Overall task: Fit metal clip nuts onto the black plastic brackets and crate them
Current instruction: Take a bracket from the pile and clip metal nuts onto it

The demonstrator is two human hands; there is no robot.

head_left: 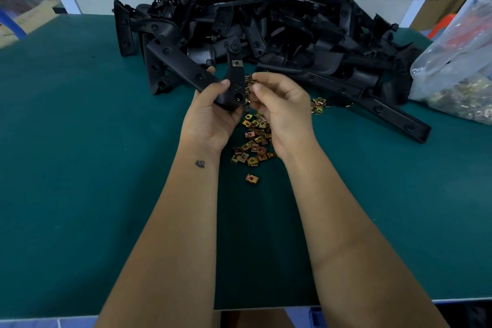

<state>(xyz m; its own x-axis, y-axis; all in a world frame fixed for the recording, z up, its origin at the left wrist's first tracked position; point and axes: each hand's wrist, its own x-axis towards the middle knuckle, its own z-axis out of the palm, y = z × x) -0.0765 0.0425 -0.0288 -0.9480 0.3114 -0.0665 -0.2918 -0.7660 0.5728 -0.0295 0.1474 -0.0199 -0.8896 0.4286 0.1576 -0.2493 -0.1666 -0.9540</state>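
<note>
my left hand [210, 112] grips one bracket [234, 85], a clip nut [236, 63] already on its 12 o'clock end. right hand [277, 98] pinches what looks like another nut beside it. big bracket pile [266, 21] at 12 untouched, loose nuts [253, 141] at 6; no crate visible.

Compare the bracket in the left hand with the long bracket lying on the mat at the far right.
The held bracket is up off the mat, gripped by the left hand; the long bracket lies flat on the green mat, untouched. The held bracket carries a metal clip nut near its top; no nut shows on the long bracket. The held bracket looks shorter and curved, the long bracket straight. Both are black plastic with holes.
</note>
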